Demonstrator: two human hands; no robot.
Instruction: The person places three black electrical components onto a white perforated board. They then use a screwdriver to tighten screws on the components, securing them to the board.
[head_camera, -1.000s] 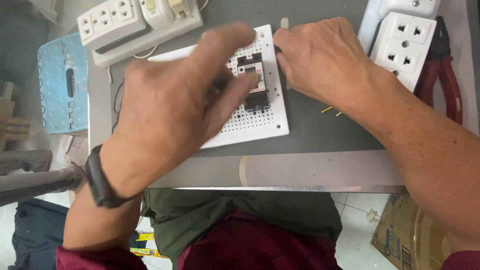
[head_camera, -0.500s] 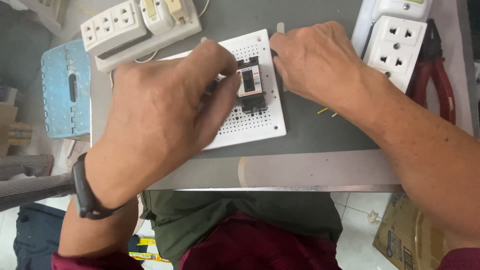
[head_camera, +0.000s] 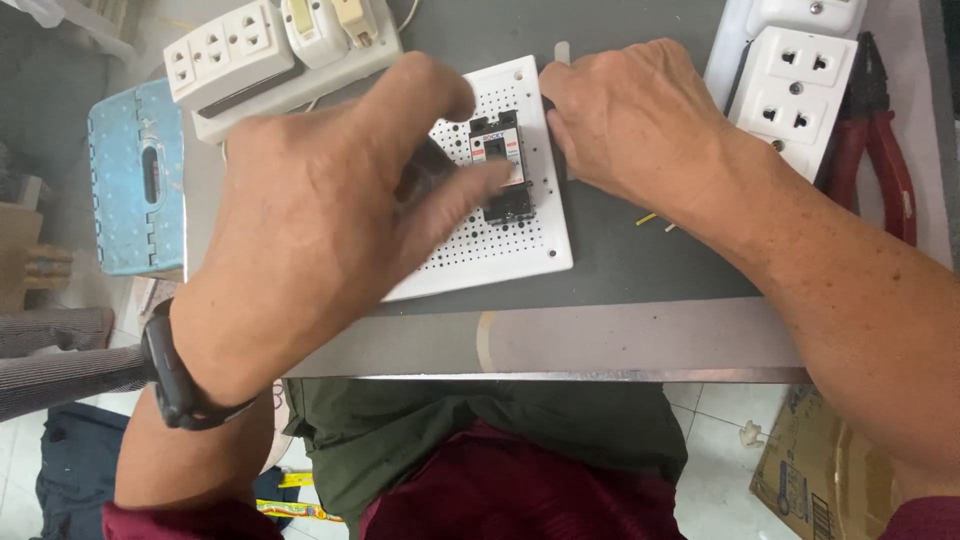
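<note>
two hands work on a small breaker set on a perforated white board

a small black and white circuit breaker (head_camera: 503, 165) sits upright on a white perforated board (head_camera: 520, 250), near the board's upper middle. the board lies flat on a dark grey counter (head_camera: 640, 260), tilted slightly, with its lower corner close to the counter's front edge.

the left hand (head_camera: 330, 220) covers most of the board's left half, palm down. its fingers are bent loosely, not clamped on anything, and one fingertip (head_camera: 495, 178) touches the front of the breaker. a dark watch (head_camera: 175, 375) circles the left wrist.

the right hand (head_camera: 630, 125) rests at the board's upper right edge, just beside the breaker. its fingers curl downward against that edge; whether they pinch something cannot be told, since the fingertips are hidden.

two short yellow wire scraps (head_camera: 655, 220) lie on the counter near the right wrist. further right stand white socket outlets (head_camera: 795, 95), and beside them red-handled pliers (head_camera: 885, 160). at the top left lies a white power strip (head_camera: 270, 55) with plugs in it. off the counter to the left is a pale blue stool (head_camera: 135, 190). below the counter's edge show the person's dark green and maroon clothes (head_camera: 500, 450).
</note>
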